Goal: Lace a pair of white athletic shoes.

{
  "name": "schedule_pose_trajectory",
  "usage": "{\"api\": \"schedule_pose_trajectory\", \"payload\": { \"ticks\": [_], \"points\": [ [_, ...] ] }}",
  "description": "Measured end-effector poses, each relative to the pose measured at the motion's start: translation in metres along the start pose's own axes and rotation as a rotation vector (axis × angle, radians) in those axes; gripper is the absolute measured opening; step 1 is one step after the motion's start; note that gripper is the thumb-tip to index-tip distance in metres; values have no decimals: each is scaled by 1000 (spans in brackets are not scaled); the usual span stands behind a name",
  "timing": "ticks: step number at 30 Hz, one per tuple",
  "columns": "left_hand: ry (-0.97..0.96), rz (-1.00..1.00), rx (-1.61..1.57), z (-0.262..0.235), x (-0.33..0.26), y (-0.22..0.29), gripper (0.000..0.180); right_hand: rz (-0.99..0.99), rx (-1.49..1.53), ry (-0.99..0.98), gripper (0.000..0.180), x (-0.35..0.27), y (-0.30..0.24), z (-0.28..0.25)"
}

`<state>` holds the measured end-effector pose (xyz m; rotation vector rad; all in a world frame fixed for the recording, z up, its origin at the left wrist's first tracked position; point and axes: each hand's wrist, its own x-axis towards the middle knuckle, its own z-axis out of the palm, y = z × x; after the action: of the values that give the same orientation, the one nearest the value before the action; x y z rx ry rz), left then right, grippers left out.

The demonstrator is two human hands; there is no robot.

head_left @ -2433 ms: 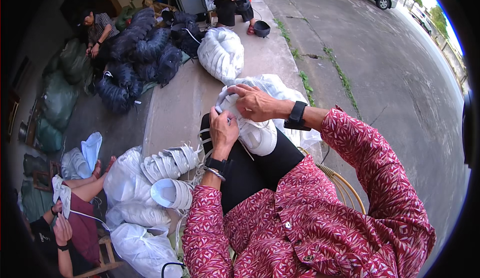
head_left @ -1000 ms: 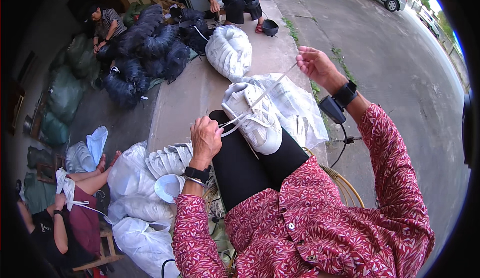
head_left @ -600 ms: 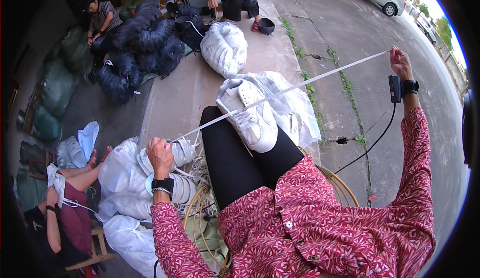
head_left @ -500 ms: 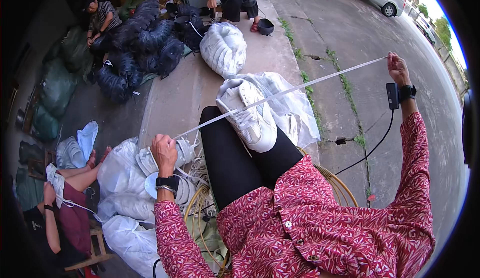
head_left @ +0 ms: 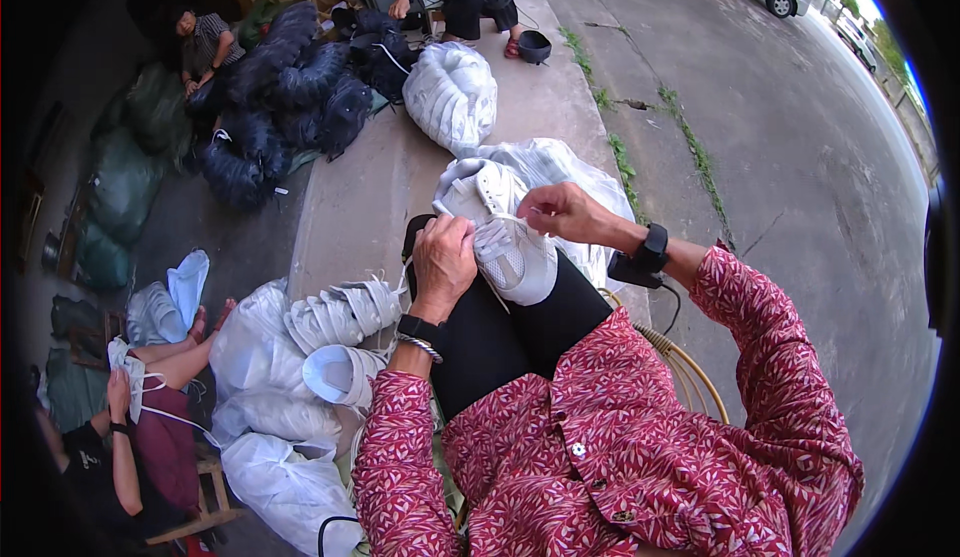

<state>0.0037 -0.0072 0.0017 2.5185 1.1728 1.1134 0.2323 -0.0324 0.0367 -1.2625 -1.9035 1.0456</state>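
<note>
A white sneaker (head_left: 527,277) rests across my black-clad thighs, its toe pointing toward me. My right hand (head_left: 570,212) is closed in a pinch at the sneaker's right row of eyelets, with a white shoelace (head_left: 517,222) at its fingertips. On the sneaker's other side, my left hand (head_left: 444,265) is closed with curled fingers near the laced front. The back of that hand hides its fingertips and the part of the lace there. Other loops of lace cross the sneaker's tongue area.
White shoes (head_left: 345,315) and a single shoe (head_left: 340,374) lie at my left, beside clear plastic bags (head_left: 275,477). Ahead stand a bundle of white shoes (head_left: 452,97) and a black pile (head_left: 250,152). Co-workers sit left and ahead. A cable hangs by my right wrist.
Both hands have come in from wide apart to the sneaker. The lace, stretched in a long straight line before, no longer spans between them. My right hand moved left and down.
</note>
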Motion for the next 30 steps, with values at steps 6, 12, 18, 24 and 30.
{"api": "schedule_pose_trajectory", "payload": {
  "ticks": [6, 12, 18, 24, 30],
  "points": [
    [48, -65, 52, 0, 2, 5, 9, -310, -361, 146, 23, 24, -11, 23],
    [-59, 42, 42, -10, 0, -6, 8, -463, -645, 110, 26, 27, -9, 21],
    [-79, 159, 191, -11, 2, -4, 8, -492, -818, 66, 18, 34, -10, 19],
    [53, -285, 66, 10, -5, 4, 7, -530, -926, 43, 19, 46, -18, 14],
    [172, -604, -220, 26, -10, 15, 9, -610, -995, 22, 19, 56, -25, 12]
  ]
}}
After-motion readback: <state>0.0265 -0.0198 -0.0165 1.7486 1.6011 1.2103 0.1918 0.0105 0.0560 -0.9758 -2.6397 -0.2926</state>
